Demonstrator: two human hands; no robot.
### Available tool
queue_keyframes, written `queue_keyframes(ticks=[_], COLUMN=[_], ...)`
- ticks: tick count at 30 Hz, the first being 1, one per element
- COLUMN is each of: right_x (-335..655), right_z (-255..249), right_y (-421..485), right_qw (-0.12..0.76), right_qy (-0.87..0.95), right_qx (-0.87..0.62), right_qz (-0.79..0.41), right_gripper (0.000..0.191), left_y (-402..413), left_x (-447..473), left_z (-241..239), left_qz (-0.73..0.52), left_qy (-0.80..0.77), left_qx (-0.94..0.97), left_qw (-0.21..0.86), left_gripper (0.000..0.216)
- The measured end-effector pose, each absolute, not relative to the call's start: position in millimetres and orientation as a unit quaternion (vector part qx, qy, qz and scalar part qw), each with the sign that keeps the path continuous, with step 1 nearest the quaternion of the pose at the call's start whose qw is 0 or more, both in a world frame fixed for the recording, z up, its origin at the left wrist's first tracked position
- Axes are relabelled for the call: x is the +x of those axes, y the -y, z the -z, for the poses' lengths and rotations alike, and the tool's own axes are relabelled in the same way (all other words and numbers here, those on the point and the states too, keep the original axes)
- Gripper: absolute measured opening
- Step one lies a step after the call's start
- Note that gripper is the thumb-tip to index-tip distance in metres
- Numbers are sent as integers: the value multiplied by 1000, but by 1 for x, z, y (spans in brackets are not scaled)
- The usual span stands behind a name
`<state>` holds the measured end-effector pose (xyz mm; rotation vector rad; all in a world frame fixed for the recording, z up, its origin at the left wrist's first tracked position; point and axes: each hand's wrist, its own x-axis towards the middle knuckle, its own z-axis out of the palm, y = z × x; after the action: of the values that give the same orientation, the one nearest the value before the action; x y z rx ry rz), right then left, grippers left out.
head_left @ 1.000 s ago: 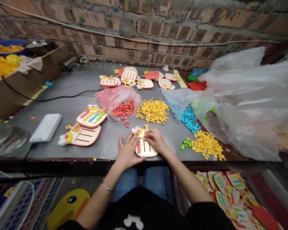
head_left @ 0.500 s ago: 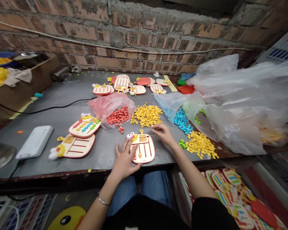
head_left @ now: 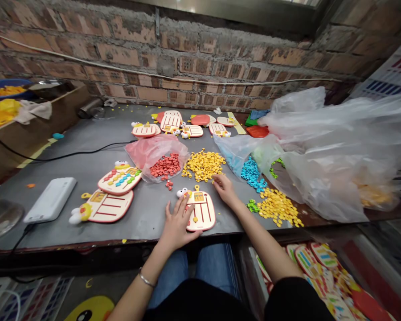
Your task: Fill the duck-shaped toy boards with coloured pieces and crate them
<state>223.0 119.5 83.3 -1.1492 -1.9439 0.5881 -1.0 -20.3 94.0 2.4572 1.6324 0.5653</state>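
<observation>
Bd is flat on the grey table right in front of me, nr the edge: 1 cream bd w/ red rim, 1 yel-orange panel, 1 yel loop, 2 white eyes at top L. Panel markings + tiny print by the bottom rim too small to read. At least 3 long slots visible; 1 yel pc sits low in one.

My L hand is spread over the bd's L side, fingers apart, covering part of it. My R hand is off the bd, up by the nr R edge of the yel pile, fingers bent; can't tell if they pinch a pc.

Loose pcs: 2 yel piles in all, the 2nd yel pile out to my R; 1 red pile at the mouth of a pink bag; 1 blue pile; 1 small green cluster.

To L, 2 bds: upper bd, w/ 4 rows (red, yel, blue, green), overlaps lower bd. Beyond, 1 white box w/ cable. Far back, approx 8 bds, overlapping, exact no. unclear.
</observation>
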Motion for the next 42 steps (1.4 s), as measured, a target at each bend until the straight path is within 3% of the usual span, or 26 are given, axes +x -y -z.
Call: queue_keyframes(ticks=[4, 8, 14, 18, 23, 26, 30, 35, 39, 42], right_x=[222, 218, 207, 209, 218, 207, 184, 198, 226, 237], right_z=[-86, -88, -88, -92, -101, -97, -93, -100, -99, -90], right_y=[-95, -77, -75, -72, -60, -56, -54, -61, -95, -122], right_qw=[474, 466, 343, 318, 284, 297, 317, 261, 385, 337], right_qy=[685, 696, 823, 854, 861, 837, 811, 786, 738, 739], right_qx=[-425, -417, -409, -380, -353, -362, -346, -303, -486, -562], right_qz=[-355, -352, -195, -162, -229, -283, -349, -472, -266, -155], right_gripper=[20, 19, 11, 17, 13, 25, 31, 39, 20, 10], left_y=[23, 25, 23, 21, 20, 18, 17, 15, 15, 15], left_x=[-5, -9, -8, -4, -3, -5, -6, -6, -6, -6], left_z=[-94, -96, -96, -94, -94, -92, -88, -83, -83, -84], left_qz=[-202, -195, -197, -181, -174, -183, -190, -203, -208, -200], left_qy=[-507, -457, -511, -533, -537, -523, -518, -517, -511, -500], left_qx=[835, 863, 831, 822, 819, 824, 823, 821, 827, 837], left_qw=[74, 89, 96, 92, 100, 122, 136, 131, 110, 96], left_gripper=[44, 28, 65, 66, 62, 66, 82, 109, 107, 84])
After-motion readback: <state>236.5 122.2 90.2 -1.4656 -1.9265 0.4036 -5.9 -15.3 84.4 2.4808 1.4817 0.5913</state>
